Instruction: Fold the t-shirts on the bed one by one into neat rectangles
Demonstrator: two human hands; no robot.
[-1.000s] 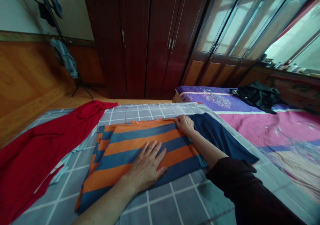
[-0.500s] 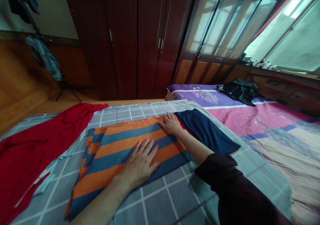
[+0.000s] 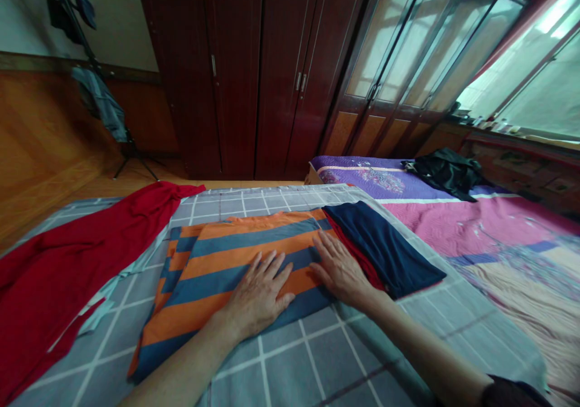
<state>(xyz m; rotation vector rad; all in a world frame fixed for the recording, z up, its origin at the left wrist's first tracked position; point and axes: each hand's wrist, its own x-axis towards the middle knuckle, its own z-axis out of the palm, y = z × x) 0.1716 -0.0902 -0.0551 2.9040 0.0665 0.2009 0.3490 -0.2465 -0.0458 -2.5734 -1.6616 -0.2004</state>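
A folded orange and blue striped cloth [image 3: 217, 262] lies on the grey checked bedsheet [image 3: 299, 358]. My left hand [image 3: 258, 295] rests flat on its near part, fingers spread. My right hand [image 3: 339, 268] lies flat on the cloth's right edge, fingers apart, beside a folded navy garment [image 3: 385, 244] with a red layer [image 3: 357, 253] showing under its edge. Neither hand grips anything.
A red garment [image 3: 67, 262] sprawls across the sheet's left side. To the right lies a pink and purple quilt [image 3: 462, 226] with a black garment [image 3: 446, 171] on it. Dark wooden wardrobes [image 3: 254, 75] stand behind, and a clothes stand [image 3: 99, 99] is at the back left.
My right hand has slid back from the striped cloth's far right corner to its near right edge. My left hand has stayed put, and the view has shifted a little.
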